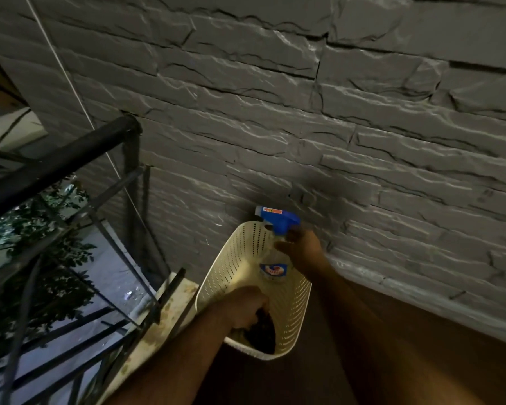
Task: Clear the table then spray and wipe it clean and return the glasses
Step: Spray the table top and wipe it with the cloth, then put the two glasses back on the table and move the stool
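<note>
A clear spray bottle (pixel 273 267) with a blue trigger head stands in a cream perforated plastic basket (pixel 292 314) against the grey stone wall. My right hand (pixel 301 249) grips the bottle's neck just below the blue head. My left hand (pixel 246 309) reaches into the near end of the basket and is closed on a dark cloth (pixel 260 331) lying there. No table or glasses appear in view.
A black metal railing (pixel 56 162) runs along the left, with foliage and ground far below it. A stained ledge (pixel 158 317) borders the basket's left side. The textured stone wall (pixel 304 127) fills the back; brown floor (pixel 421 331) lies to the right.
</note>
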